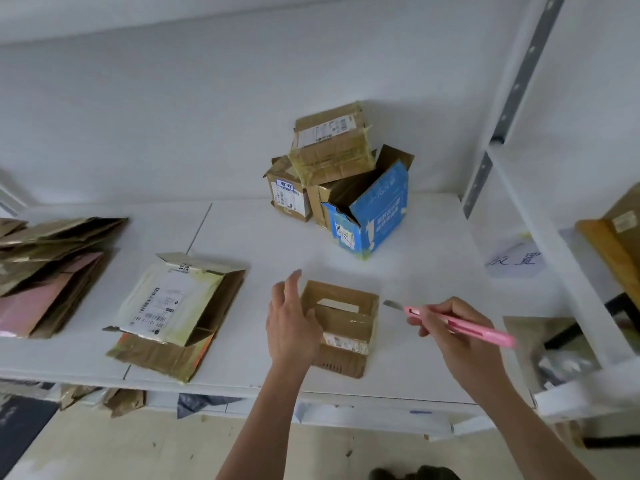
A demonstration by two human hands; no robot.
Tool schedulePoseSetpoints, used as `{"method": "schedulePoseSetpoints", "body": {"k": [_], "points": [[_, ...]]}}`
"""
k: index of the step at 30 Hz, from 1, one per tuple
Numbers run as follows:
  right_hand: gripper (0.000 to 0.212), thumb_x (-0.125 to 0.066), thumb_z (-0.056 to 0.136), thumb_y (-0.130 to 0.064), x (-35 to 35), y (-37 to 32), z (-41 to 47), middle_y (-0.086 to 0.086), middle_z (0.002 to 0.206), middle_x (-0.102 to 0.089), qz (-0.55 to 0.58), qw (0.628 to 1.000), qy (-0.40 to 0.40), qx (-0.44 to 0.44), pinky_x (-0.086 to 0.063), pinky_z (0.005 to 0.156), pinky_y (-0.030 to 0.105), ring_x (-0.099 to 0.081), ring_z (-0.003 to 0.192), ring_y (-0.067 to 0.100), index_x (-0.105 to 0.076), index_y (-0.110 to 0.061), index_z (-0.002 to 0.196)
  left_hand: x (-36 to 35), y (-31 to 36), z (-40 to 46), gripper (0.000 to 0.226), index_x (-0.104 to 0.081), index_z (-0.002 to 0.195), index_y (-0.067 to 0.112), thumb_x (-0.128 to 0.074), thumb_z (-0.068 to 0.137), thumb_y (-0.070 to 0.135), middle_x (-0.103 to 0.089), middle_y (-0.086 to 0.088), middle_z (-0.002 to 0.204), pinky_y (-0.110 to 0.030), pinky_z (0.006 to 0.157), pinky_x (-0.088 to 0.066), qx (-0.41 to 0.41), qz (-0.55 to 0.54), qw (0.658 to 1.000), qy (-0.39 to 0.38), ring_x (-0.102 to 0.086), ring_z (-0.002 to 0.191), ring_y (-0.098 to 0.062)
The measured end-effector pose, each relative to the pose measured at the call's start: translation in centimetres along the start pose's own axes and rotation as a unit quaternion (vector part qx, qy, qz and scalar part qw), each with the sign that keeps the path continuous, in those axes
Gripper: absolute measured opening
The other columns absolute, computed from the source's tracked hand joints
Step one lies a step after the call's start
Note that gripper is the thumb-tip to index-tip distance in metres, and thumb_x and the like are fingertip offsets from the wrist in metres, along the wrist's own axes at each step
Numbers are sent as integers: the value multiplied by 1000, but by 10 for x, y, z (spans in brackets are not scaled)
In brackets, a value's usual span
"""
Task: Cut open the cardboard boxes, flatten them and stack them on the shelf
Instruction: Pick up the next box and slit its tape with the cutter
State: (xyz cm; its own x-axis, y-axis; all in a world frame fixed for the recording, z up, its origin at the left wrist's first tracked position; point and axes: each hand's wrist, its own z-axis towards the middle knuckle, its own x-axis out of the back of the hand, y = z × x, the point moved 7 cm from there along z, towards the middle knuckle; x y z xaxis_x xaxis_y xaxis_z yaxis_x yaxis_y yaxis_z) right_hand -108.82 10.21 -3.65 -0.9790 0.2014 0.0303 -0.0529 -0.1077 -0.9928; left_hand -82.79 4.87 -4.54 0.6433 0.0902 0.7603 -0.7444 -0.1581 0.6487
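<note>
The left hand (292,327) is resting against the small box (341,329) on the shelf (433,271), fingers relaxed and straight, while the right hand's (450,332) fingers are gripping a pink knife (457,323).

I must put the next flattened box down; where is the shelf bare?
Bare: shelf right of the blue box, and between the flattened box and the box pile. Crowded: the left stack.

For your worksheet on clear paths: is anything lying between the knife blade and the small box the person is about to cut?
Nothing visible: only bare shelf separates the knife in the right hand from the small box.
</note>
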Motion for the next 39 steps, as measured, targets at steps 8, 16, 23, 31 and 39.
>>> {"method": "schedulePoseSetpoints", "body": {"k": [8, 16, 23, 31, 39], "points": [[19, -43, 101, -1, -2, 22, 9, 22, 86, -69, 132, 986, 38, -90, -59, 84, 35, -69, 82, 27, -55, 7, 88, -22, 3, -5, 70, -43, 147, 30, -65, 86, 57, -22, 19, 156, -29, 106, -39, -82, 86, 986, -117, -38, 135, -9], [14, -58, 93, 5, -21, 44, 17, 24, 81, -64, 119, 985, 85, -94, -62, 75, 43, -69, 81, 27, -54, 3, 81, -31, 12, 2, 92, -26, 155, 20, -67, 83, 58, -7, 4, 165, -36, 119, -21, -85, 149, 964, -202, -3, 152, -14], [17, -56, 95, 3, -30, 52, 17, 23, 77, -60, 92, 991, 71, -73, -62, 74, 44, -67, 77, 25, -49, 1, 80, -32, 15, 5, 93, -27, 155, 14, -76, 82, 45, -8, -2, 165, -34, 118, -20, -78, 143, 964, -212, -3, 152, -19], [26, -55, 94, 4, -27, 51, 9, 11, 69, -60, -1, 999, 36, -38, -60, 71, 56, -71, 74, 22, -48, -11, 75, -36, 15, 2, 88, -26, 155, 14, -74, 85, 38, -6, -2, 166, -36, 118, -21, -69, 160, 963, -207, -3, 152, -20], [30, -60, 92, -4, -30, 33, -19, 3, 68, -57, -117, 992, -43, 28, -46, 50, 32, -60, 60, 22, -46, -24, 75, -35, 15, 0, 87, -29, 154, 13, -75, 84, 36, -8, -3, 165, -36, 118, -21, -63, 158, 965, -202, -5, 152, -21]]}}
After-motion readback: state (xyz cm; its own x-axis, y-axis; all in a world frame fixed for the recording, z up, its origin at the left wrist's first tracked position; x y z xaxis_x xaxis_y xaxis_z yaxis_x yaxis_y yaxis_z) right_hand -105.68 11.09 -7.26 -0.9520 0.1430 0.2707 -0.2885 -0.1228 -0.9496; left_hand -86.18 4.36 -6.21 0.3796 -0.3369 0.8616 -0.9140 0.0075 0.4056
